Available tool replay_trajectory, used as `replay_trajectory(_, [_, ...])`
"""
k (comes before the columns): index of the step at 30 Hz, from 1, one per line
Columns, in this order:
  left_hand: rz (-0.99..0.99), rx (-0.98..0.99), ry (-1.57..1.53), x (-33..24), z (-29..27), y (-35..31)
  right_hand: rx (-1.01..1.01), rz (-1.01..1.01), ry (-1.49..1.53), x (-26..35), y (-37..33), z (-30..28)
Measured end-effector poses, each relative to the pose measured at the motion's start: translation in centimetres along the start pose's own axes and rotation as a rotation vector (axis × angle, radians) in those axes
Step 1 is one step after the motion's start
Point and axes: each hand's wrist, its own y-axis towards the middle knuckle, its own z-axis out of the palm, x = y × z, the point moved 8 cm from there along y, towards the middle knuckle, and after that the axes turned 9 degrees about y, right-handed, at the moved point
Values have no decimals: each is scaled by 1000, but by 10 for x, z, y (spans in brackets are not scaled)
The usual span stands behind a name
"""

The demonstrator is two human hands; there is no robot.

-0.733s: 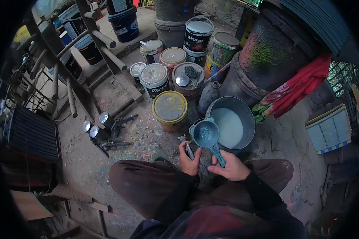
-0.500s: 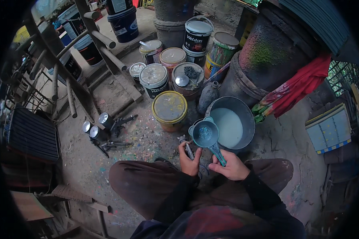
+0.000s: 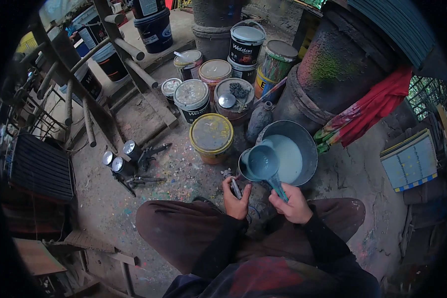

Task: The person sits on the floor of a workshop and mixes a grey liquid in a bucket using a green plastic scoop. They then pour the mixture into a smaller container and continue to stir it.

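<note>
My right hand point(image 3: 292, 204) is closed around the handle of a teal plastic strainer point(image 3: 264, 160) with a round bowl. The bowl is tilted and slightly blurred. It hangs over the left rim of a dark bucket point(image 3: 310, 166) of pale, milky liquid point(image 3: 292, 154). Beside the strainer, my left hand point(image 3: 237, 204) grips a metal spray gun point(image 3: 236, 189), mostly hidden by my fingers. A dark metal cup point(image 3: 243, 171) peeks out under the strainer's left side, above the gun. Whether cup and gun are joined cannot be seen.
A yellow-rimmed paint bucket point(image 3: 211, 134) stands ahead, with several lidded tubs behind it. A grey bottle point(image 3: 259, 120) is next to the milky bucket. Lidded spray-gun cups point(image 3: 129, 149) lie at left, near a wooden frame point(image 3: 134, 64). A red cloth point(image 3: 370, 111) drapes from a big drum point(image 3: 328, 64).
The strainer has moved a little right and tipped, turning its bowl toward the milky bucket. My right hand has shifted slightly right with it. My left hand stays in place.
</note>
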Motion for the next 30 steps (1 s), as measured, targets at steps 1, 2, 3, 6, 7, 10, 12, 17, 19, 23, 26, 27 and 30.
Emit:
replay_trajectory(1, [2, 1, -1, -1, 1, 1, -52, 92, 130, -7, -2, -4])
replay_trajectory(2, [3, 4, -3, -1, 2, 1, -2, 2, -21, 0, 0, -1])
replay_trajectory(3, [2, 2, -3, 0, 1, 1, 48, -87, -173, 6, 2, 4])
replay_trajectory(6, [2, -3, 0, 4, 0, 0, -2, 37, -45, 0, -1, -3])
replay_trajectory(7, [7, -5, 12, 2, 0, 1, -51, 143, 96, -7, -4, -7])
replay_trajectory(10, [1, 0, 11, 5, 0, 1, 84, -91, -261, 8, 1, 5])
replay_trajectory(12, [-6, 1, 3, 7, 0, 1, 0, -5, -106, 4, 0, -4])
replay_trajectory(17, [-8, -5, -13, 9, 0, 0, 46, -46, -159, 6, 2, 2])
replay_trajectory(19, [0, -6, -5, 6, 1, 1, -19, 30, -6, 1, 1, -5])
replay_trajectory(23, [-10, -3, -7, 6, 0, 0, 59, -69, -168, 6, 3, 1])
replay_trajectory(26, [-16, -6, -15, 6, 2, 1, 24, 27, -52, 2, 2, -4])
replay_trajectory(27, [-17, -7, -12, 6, 1, 2, 37, 23, -109, 2, 2, -2])
replay_trajectory(30, [-18, -7, 3, 9, 1, 1, 50, 38, -98, 2, 2, -2])
